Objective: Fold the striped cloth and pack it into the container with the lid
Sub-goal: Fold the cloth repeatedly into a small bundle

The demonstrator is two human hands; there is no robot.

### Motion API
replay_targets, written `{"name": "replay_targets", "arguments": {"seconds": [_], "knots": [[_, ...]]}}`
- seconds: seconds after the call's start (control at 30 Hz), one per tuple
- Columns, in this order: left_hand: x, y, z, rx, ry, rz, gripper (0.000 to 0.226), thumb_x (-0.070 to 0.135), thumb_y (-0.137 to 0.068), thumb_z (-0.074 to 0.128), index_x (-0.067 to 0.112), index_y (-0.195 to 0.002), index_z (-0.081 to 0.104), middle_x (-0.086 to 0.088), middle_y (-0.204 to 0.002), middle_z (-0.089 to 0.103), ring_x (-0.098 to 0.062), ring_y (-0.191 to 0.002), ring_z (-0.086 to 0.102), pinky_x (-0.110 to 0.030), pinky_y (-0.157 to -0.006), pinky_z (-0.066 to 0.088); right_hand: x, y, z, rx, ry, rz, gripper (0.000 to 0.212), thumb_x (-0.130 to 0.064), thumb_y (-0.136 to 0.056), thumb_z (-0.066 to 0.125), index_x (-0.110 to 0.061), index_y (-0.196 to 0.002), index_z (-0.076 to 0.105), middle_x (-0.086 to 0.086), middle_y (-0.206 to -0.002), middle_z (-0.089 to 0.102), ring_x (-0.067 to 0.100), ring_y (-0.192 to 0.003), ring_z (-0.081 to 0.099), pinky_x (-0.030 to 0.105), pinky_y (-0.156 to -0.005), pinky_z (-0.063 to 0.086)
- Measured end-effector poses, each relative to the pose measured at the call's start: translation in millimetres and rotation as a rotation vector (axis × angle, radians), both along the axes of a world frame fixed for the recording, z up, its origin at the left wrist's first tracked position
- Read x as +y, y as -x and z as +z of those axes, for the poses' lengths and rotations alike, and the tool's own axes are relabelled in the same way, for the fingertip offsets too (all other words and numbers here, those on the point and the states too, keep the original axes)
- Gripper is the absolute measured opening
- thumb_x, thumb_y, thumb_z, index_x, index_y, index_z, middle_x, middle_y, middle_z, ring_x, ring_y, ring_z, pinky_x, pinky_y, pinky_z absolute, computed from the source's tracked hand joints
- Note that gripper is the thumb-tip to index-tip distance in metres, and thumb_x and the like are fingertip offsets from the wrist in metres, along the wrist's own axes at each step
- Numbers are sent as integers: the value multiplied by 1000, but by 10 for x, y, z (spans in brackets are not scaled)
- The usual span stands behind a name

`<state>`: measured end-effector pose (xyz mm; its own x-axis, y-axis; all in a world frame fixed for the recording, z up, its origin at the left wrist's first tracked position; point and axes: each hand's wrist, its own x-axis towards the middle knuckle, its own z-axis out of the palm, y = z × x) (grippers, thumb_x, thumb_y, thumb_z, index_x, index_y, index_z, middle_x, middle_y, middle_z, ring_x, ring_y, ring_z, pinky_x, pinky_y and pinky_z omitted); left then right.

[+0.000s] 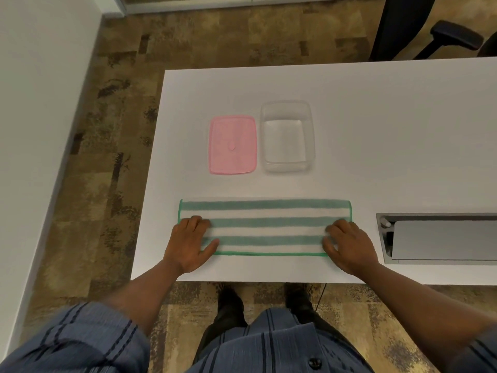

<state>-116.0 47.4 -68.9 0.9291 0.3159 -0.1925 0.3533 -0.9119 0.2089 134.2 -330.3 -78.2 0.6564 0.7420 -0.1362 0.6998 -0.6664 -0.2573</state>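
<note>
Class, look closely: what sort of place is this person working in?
Probably an office or meeting room: a white table with a built-in cable hatch, a black office chair, and patterned carpet.

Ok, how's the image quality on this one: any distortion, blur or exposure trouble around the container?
Head view: wide-angle bending bows the table edges; light is soft with faint shadows; the clear container nearly washes out against the white top, while the pink lid and striped cloth read clearly; the shirt at the bottom edge is blurred.
</note>
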Motion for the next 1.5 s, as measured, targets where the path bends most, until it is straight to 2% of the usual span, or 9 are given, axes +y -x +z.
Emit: {"name": "replay_targets", "arguments": {"seconds": [0.13, 0.23, 0.4, 0.63, 1.1, 1.23, 1.3, 1.4, 1.5], "knots": [[-233, -388, -18, -69, 34, 23, 63, 59, -101, 28, 16, -134, 60, -14, -138, 57, -38, -123, 53, -48, -96, 46, 324, 11, -22, -22, -40, -31, 53, -41, -101, 39, -9, -141, 53, 15, -146, 51, 38, -124, 52, 48, -92, 49], [-393, -619, -71, 56, 60, -59, 64, 59, -101, 26, 26, -155, 39, -10, -165, 31, -36, -151, 28, -52, -115, 31, 562, 48, -58, 80, 25, -52, 62, -48, -104, 32, -20, -159, 27, 6, -168, 19, 30, -154, 17, 51, -116, 28], [-579, -813, -308, 129, 40, -141, 75, 71, -96, 16, 37, -161, 0, 0, -170, -11, -28, -156, -13, -54, -125, 6, 838, 109, -227, 104, 113, -11, 66, -59, -103, 20, -33, -161, 1, -4, -170, -11, 23, -156, -12, 51, -121, 13], [-706, -777, -523, 102, -17, -46, 87, 82, -90, 25, 35, -162, 9, 2, -172, -2, -31, -158, -3, -68, -118, 6, 850, 219, -429, 132, 180, -144, 73, -73, -96, 14, -43, -157, -12, -6, -169, -19, 23, -154, -21, 59, -120, 1], [-265, -291, -555, 114, -61, 296, 93, 84, -86, 27, 33, -162, 8, -3, -172, -2, -39, -156, -7, -75, -114, 4, 556, -12, -517, 44, 211, -401, 82, -80, -92, 19, -39, -160, 0, 7, -171, -3, 31, -156, -8, 62, -119, 13], [-212, -326, -511, 138, 21, 551, 89, 82, -89, 25, 38, -161, -3, -5, -171, -10, -39, -156, -7, -70, -116, 5, 568, -30, -527, 40, 198, -407, 80, -79, -93, 18, -40, -160, 0, 7, -170, -4, 29, -156, -10, 60, -119, 11], [-162, -381, -441, 105, 62, 703, 86, 77, -92, 29, 33, -161, 4, -11, -170, 1, -40, -154, 7, -65, -117, 16, 640, -9, -497, 32, 169, -422, 77, -75, -95, 21, -38, -160, 1, 6, -170, -3, 30, -156, -10, 60, -118, 9], [-16, -459, -324, 33, 128, 889, 82, 64, -95, 44, 22, -160, 16, -16, -165, 21, -41, -146, 27, -61, -112, 30, 852, 74, -371, 34, 44, -380, 71, -59, -97, 37, -30, -159, 17, 9, -165, 20, 34, -150, 16, 58, -112, 23], [184, -514, -247, -3, 209, 1070, 71, 53, -92, 57, 13, -147, 36, -18, -149, 41, -44, -130, 42, -60, -101, 41, 1147, 212, -228, 232, -202, -313, 60, -37, -97, 53, -18, -151, 38, 5, -121, 62, 29, -114, 56, 42, -92, 46]]}}
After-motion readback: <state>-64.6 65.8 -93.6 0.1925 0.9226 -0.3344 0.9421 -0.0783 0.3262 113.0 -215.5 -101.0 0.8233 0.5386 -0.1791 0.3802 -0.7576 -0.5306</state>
